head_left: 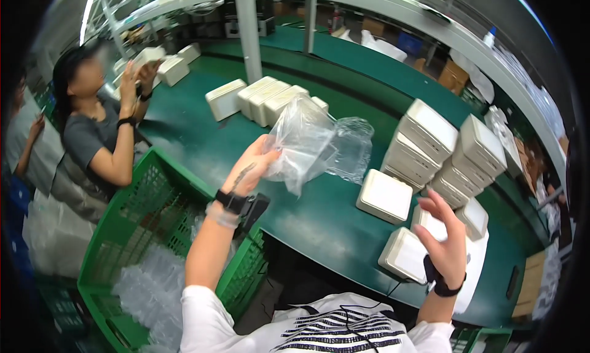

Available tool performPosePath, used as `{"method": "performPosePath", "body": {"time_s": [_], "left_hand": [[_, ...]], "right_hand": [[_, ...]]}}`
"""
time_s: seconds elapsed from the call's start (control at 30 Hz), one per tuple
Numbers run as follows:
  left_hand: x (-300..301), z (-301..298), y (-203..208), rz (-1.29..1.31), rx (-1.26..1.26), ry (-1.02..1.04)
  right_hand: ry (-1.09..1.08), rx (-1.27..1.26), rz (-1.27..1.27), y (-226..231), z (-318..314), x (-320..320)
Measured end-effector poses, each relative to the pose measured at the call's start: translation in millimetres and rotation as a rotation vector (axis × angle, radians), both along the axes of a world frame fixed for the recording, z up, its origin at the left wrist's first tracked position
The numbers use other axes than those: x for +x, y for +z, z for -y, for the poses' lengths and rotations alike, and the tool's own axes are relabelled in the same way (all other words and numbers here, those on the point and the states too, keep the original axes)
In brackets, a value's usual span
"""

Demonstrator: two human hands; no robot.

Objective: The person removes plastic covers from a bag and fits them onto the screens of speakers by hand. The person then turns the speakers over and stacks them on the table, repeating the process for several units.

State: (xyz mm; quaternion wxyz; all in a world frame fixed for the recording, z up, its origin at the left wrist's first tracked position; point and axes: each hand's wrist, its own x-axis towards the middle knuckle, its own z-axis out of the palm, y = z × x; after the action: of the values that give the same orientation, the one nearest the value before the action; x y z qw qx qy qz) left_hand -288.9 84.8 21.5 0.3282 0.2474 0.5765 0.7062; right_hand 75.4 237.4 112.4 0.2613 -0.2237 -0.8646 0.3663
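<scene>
a: one green table, running long from upper left to lower right. on it, stacks of white boxes, a row of white cartons farther off, single boxes near the edge. what else?

b: one green crate at lower left, holding clear bags. then the smaller lots: left hand, raised over the table edge, fingers pinched shut on a clear plastic bag. right hand, fingers spread, holding nothing, hovering just above a white box.

a: the bag's lie?

b: long axis slants, gripped end low at the left hand, loose end billowing up and right. which end is the mouth i cannot tell.

a: handling note?

b: in my judgement, keep the pinch on one layer only, so the film can part, and square the box to the opening.

a: other persons?

b: one co-worker at left, both hands up around a white box.
</scene>
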Motion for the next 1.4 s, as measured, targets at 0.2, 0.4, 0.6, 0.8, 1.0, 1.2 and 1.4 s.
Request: {"method": "performPosePath", "body": {"time_s": [0.2,0.4,0.6,0.8,1.0,1.2,1.4], "left_hand": [[69,-9,35,0.206,0.288,-0.499],[116,-33,13,0.417,0.213,-0.696],[132,-21,20,0.569,0.251,-0.586],[140,14,21,0.483,0.215,-0.629],[156,43,28,0.47,-0.014,-0.586],[40,153,14,-0.339,-0.282,0.057],[-97,511,-95,-0.889,-2.152,0.742]], "right_hand": [[0.457,-0.593,-0.488,-23,-9,-60],[0.815,-1.048,-0.813,-39,-22,-106],[0.755,-0.961,-0.579,-67,-6,-98],[0.695,-1.125,-0.741,-49,3,-75],[0.762,-0.814,-0.716,-50,28,-82],[0.452,-1.04,-1.004,-43,5,-41],[0.213,-0.458,-0.518,-71,-6,8]]}}
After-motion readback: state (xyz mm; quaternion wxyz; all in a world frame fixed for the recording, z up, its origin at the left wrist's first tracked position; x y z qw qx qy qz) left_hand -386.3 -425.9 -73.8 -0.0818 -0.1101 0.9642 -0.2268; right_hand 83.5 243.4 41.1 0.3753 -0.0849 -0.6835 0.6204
